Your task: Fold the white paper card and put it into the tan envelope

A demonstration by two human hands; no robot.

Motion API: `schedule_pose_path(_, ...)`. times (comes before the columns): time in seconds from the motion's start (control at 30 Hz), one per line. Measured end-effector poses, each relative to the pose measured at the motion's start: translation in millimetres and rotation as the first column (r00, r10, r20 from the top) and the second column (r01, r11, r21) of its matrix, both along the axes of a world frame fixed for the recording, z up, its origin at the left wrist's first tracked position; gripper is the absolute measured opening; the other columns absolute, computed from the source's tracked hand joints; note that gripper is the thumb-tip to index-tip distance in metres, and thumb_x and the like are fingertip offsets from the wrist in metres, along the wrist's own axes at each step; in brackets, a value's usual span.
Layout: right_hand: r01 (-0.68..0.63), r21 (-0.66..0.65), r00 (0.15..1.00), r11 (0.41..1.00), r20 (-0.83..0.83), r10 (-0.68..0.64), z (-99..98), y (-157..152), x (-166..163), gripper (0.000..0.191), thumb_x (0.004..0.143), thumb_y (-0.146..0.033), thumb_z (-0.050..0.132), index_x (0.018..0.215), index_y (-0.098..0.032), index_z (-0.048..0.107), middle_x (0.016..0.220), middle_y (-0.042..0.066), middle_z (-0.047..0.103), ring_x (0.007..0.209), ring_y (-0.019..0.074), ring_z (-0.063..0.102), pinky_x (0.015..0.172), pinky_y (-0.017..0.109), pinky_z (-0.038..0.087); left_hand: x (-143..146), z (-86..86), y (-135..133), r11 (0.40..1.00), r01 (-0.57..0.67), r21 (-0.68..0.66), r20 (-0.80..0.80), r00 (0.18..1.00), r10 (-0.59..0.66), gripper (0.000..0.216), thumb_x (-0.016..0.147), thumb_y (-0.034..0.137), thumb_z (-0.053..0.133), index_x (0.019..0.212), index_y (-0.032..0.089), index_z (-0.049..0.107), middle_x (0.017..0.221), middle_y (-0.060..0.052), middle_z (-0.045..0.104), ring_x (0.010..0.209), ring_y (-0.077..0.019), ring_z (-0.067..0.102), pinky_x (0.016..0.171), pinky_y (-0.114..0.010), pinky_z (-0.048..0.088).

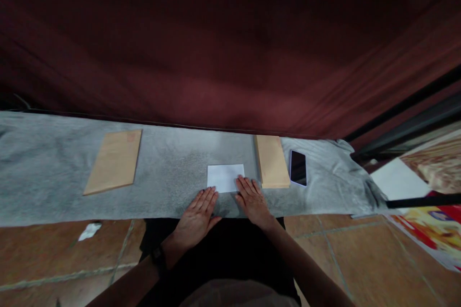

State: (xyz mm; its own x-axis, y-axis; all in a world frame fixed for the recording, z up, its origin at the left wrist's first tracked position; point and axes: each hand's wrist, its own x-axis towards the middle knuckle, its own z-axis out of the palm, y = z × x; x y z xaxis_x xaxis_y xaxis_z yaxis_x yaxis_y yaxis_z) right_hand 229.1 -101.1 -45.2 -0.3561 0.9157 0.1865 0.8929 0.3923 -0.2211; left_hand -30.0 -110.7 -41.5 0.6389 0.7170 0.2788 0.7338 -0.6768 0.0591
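A small white sheet of paper [225,176] lies flat on the grey cloth in front of me; whether it is folded I cannot tell. My left hand [197,218] rests at its lower left corner, fingers stretched out and fingertips at the paper's edge. At the lower right corner, my right hand [252,202] lies flat with spread fingers, its fingertips on the paper. Just right of that hand is a stack of brown envelopes [273,160]. Farther off to the left lies another brown envelope [115,159] with a faint reddish mark in its upper corner.
A phone [298,168] lies right of the envelope stack. The grey cloth [173,168] covers a long narrow surface, with a dark red curtain [216,57] behind it. At the right stand black bars and a colourful printed sheet [432,230]. A crumpled white scrap [90,231] is on the tiled floor.
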Motion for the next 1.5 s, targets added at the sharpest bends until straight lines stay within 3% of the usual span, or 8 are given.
schedule_pose_path(0.27,-0.047,0.032,0.998,0.998,0.046,0.046,3.0,-4,1,0.052,0.105,-0.041,0.048,0.155,-0.029,0.041,0.166,0.007,0.030,0.150,0.0278,0.036,0.123,0.053,0.024,44,-0.2,12,0.999,-0.035,-0.002,0.042,0.998,0.035,0.064,0.102,0.045,0.043,0.154,0.008,0.038,0.160,-0.017,0.041,0.150,-0.0276,0.035,0.123,-0.045,0.033)
schedule_pose_path(0.43,-0.040,0.044,0.998,0.998,0.060,0.037,2.8,-17,13,0.052,0.105,-0.040,0.047,0.155,-0.030,0.040,0.163,0.005,0.036,0.148,0.0256,0.038,0.125,0.051,0.022,24,-6.8,9,1.000,0.007,-0.014,0.053,0.999,-0.007,0.067,0.102,0.050,0.043,0.155,0.009,0.036,0.161,-0.018,0.039,0.150,-0.0275,0.035,0.122,-0.044,0.035)
schedule_pose_path(0.53,-0.031,0.046,0.998,0.998,0.048,0.029,1.7,-21,18,0.051,0.106,-0.039,0.045,0.155,-0.028,0.041,0.162,0.004,0.039,0.147,0.0249,0.039,0.125,0.050,0.022,19,-0.5,11,1.000,-0.013,-0.018,0.041,0.999,0.013,0.063,0.103,0.049,0.041,0.149,0.007,0.044,0.155,-0.019,0.047,0.146,-0.0280,0.042,0.120,-0.045,0.038)
schedule_pose_path(0.63,-0.024,0.050,0.999,0.998,0.043,0.022,-0.2,-21,18,0.050,0.106,-0.038,0.045,0.154,-0.027,0.042,0.161,0.004,0.040,0.146,0.0252,0.040,0.125,0.051,0.022,40,8.8,20,0.997,-0.055,-0.048,0.043,0.997,0.057,0.057,0.103,0.047,0.039,0.140,0.005,0.054,0.148,-0.021,0.055,0.144,-0.0289,0.045,0.121,-0.048,0.036)
schedule_pose_path(0.77,-0.018,0.058,0.999,0.998,0.047,0.016,-3.1,-21,16,0.046,0.106,-0.038,0.045,0.150,-0.024,0.049,0.160,0.006,0.043,0.145,0.0265,0.042,0.124,0.052,0.023,82,11.8,40,0.993,-0.038,-0.116,0.067,0.997,0.046,0.052,0.105,0.042,0.037,0.146,0.013,0.051,0.158,-0.013,0.045,0.150,-0.0248,0.036,0.125,-0.047,0.028)
schedule_pose_path(0.87,-0.015,0.063,0.999,0.998,0.053,0.011,-3.7,-21,15,0.043,0.105,-0.037,0.045,0.144,-0.022,0.056,0.158,0.007,0.045,0.145,0.0272,0.043,0.124,0.053,0.023,95,7.3,55,0.984,-0.093,-0.153,0.057,0.993,0.102,0.052,0.105,0.041,0.037,0.150,0.018,0.046,0.162,-0.011,0.039,0.152,-0.0252,0.032,0.125,-0.049,0.026)
schedule_pose_path(1.23,-0.007,0.083,0.998,0.997,0.058,0.002,-1.7,-21,14,0.049,0.105,-0.036,0.046,0.154,-0.026,0.044,0.159,0.006,0.043,0.145,0.0259,0.042,0.124,0.051,0.024,46,3.3,57,0.949,-0.276,-0.156,0.015,0.959,0.281,0.060,0.104,0.042,0.034,0.155,0.012,0.038,0.164,-0.014,0.033,0.154,-0.0268,0.026,0.126,-0.049,0.022)
schedule_pose_path(1.5,0.022,0.015,1.000,1.000,-0.012,-0.021,3.4,-20,11,0.044,0.109,-0.033,0.033,0.149,-0.027,0.050,0.157,0.004,0.048,0.146,0.0243,0.041,0.123,0.051,0.026,47,3.5,48,0.934,-0.317,-0.166,0.007,0.946,0.323,0.063,0.103,0.043,0.036,0.156,0.008,0.034,0.163,-0.018,0.033,0.155,-0.0295,0.023,0.126,-0.052,0.019)
